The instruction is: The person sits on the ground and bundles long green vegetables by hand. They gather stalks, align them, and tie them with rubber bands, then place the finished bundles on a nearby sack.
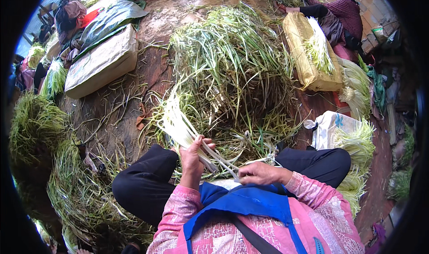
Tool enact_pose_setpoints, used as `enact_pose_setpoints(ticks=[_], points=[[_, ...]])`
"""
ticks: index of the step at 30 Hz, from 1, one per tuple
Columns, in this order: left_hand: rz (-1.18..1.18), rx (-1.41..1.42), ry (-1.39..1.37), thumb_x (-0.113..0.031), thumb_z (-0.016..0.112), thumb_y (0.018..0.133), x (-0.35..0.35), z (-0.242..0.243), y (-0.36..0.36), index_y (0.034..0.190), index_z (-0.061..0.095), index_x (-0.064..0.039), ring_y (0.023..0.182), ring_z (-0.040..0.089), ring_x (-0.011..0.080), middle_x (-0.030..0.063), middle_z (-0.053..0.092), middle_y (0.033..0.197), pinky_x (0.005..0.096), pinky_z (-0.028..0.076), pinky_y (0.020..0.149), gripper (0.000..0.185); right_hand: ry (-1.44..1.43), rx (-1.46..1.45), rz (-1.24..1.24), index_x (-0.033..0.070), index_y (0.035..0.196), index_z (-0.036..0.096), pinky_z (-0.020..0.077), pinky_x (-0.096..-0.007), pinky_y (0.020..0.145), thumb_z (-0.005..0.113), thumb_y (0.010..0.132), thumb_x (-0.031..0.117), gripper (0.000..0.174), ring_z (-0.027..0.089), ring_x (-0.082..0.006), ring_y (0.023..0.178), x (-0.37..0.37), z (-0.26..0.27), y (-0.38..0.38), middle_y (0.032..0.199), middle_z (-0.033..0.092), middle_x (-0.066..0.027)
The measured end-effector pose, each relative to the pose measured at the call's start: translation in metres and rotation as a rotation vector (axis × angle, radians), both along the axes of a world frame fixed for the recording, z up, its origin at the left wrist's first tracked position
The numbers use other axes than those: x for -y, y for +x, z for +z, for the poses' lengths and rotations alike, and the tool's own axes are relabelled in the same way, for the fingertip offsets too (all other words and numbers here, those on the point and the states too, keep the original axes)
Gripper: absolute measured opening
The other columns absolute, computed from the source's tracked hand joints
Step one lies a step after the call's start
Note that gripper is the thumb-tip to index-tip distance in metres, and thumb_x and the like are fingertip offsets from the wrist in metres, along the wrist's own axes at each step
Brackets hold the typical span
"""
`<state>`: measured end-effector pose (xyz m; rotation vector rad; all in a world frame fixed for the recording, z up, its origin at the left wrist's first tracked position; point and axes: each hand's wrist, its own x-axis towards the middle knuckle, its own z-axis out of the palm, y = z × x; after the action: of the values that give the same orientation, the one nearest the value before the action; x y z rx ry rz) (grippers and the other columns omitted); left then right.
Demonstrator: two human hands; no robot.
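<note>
My left hand [194, 156] is closed around a bundle of pale leafy stalks [177, 123], which fans out up and to the left. A few white stalks run from that bundle across to my right hand [258, 173], whose curled fingers grip their lower ends just above the blue apron [248, 203]. In front of my crossed legs rises a large heap of long green stalks [231, 49], brownish along its lower side. On the right, trimmed pale stalks [355, 143] lie on and beside a white wrapped block [325, 126].
A yellow wrapped block [296, 49] bearing stalks [320, 49] stands ahead right, beside a seated person [345, 19]. A whitish block [104, 63] is ahead left, with other people [67, 16] beyond. More heaped greens [87, 193] lie at left, and loose stalks litter the floor.
</note>
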<state>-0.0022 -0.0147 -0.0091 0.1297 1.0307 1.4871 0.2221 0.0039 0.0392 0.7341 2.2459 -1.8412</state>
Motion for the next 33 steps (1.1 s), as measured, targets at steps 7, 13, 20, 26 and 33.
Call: enact_pose_setpoints(ticks=[7, 13, 20, 26, 33], points=[[0.066, -0.029, -0.001, -0.01, 0.056, 0.086, -0.007, 0.005, -0.013, 0.095, 0.051, 0.004, 0.066, 0.063, 0.0263, 0.0178, 0.061, 0.081, 0.0351, 0.055, 0.061, 0.017, 0.292, 0.592, 0.035, 0.005, 0.098, 0.061, 0.046, -0.0375, 0.074, 0.057, 0.08, 0.036, 0.036, 0.059, -0.0293, 0.091, -0.005, -0.019, 0.059, 0.093, 0.062, -0.0152], [-0.086, 0.135, -0.043, -0.011, 0.053, 0.087, 0.021, -0.002, 0.031, 0.097, 0.05, 0.005, 0.075, 0.063, 0.0278, 0.0185, 0.06, 0.087, 0.0395, 0.055, 0.069, 0.019, 0.083, -0.025, -0.174, 0.008, 0.1, 0.061, 0.0467, -0.0365, 0.068, 0.049, 0.089, 0.037, 0.034, 0.061, -0.0261, 0.077, 0.003, -0.044, -0.015, 0.086, 0.062, -0.0134], [-0.298, 0.214, -0.125, -0.01, 0.06, 0.083, 0.067, 0.001, 0.044, 0.1, 0.05, 0.0, 0.075, 0.064, 0.0259, 0.0125, 0.061, 0.078, 0.0388, 0.053, 0.07, 0.022, -0.143, 0.024, -0.098, 0.004, 0.095, 0.063, 0.046, -0.0315, 0.066, 0.049, 0.09, 0.038, 0.038, 0.061, -0.0195, 0.074, 0.026, -0.062, -0.006, 0.078, 0.063, -0.0115], [0.282, -0.322, 0.239, -0.015, 0.052, 0.09, 0.014, 0.081, -0.012, 0.09, 0.049, -0.001, 0.047, 0.045, 0.0094, 0.0015, 0.046, 0.059, 0.0246, 0.043, 0.045, 0.014, 0.523, 0.201, -0.632, 0.005, 0.097, 0.063, 0.0475, -0.039, 0.078, 0.053, 0.085, 0.028, 0.028, 0.061, -0.0268, 0.084, -0.121, -0.065, -0.018, 0.096, 0.063, -0.0147], [0.182, 0.115, 0.05, -0.021, 0.056, 0.088, -0.015, 0.042, -0.031, 0.091, 0.05, -0.004, 0.041, 0.036, 0.0108, -0.0025, 0.032, 0.052, 0.0267, 0.035, 0.04, 0.018, 0.709, 0.645, -0.605, 0.004, 0.086, 0.063, 0.0491, -0.0422, 0.07, 0.062, 0.077, 0.033, 0.03, 0.062, -0.0325, 0.082, -0.176, -0.114, -0.061, 0.085, 0.064, -0.0167]])
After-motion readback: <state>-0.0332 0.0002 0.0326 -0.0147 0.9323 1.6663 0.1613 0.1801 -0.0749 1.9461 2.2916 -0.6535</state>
